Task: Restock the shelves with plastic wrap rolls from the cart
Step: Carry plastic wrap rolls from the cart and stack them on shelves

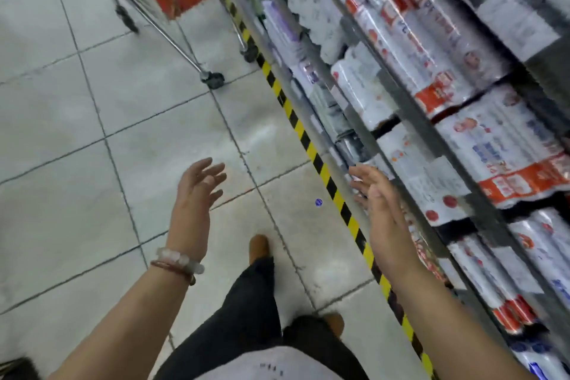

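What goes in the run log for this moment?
left hand open, empty | right hand open, empty, near shelves | cart ahead

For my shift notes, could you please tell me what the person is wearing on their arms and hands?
Both forearms are bare, with no sleeves or gloves. The left hand has two bracelets at the wrist: a pale chunky beaded bracelet and a thin dark red bracelet. The right hand and its wrist carry nothing.

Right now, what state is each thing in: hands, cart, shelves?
Left hand: open, fingers spread, holding nothing, over the floor.
Right hand: open, empty, fingertips near the shelf edge.
Cart: standing on its wheels up the aisle, red package inside.
Shelves: stocked with rolls lying on their sides.
Plastic wrap rolls: on the shelves, none in hand.
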